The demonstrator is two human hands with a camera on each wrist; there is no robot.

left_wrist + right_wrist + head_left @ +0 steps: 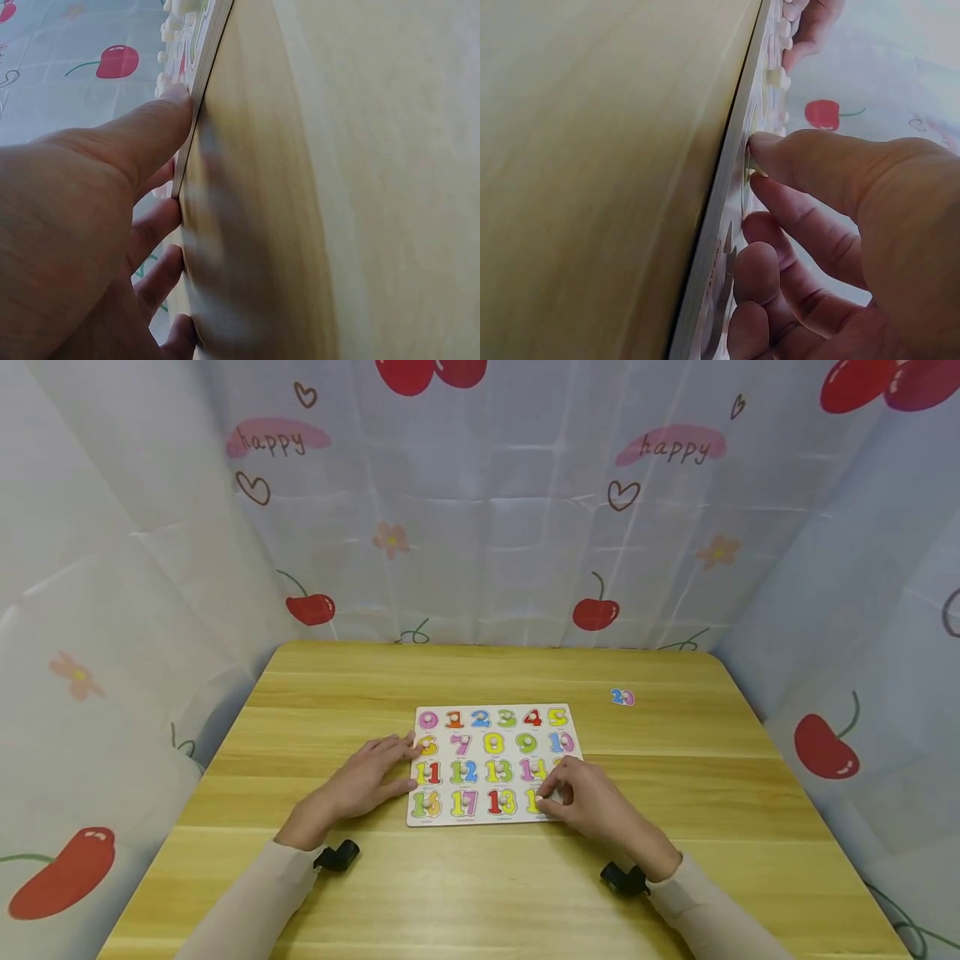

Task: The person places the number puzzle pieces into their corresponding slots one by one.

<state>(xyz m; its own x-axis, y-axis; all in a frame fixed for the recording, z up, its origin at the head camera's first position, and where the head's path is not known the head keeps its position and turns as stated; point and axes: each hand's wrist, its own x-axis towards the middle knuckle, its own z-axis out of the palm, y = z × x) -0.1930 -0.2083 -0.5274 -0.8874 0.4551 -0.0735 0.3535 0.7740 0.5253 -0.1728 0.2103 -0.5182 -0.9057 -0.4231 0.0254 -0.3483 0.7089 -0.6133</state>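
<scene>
A pale wooden number puzzle board (444, 823) lies on the table, its rows filled with bright, knobbed number pieces. At its left edge my left hand (363, 783) rests with fingers spread and fairly straight, the thumb (154, 127) touching the board's side. My right hand (596, 800) is over the bottom right corner. Between thumb and index finger it pinches the small knob of a number piece (533, 802) in the bottom row. A yellow 1 shows on that piece; my fingers hide the rest of it.
A loose number 20 piece (622, 697), blue and pink, lies on the wooden table (465, 893) beyond the board's right corner. Curtains (480, 527) printed with cherries stand around the table's back and sides. Each wrist carries a small black camera (337, 857).
</scene>
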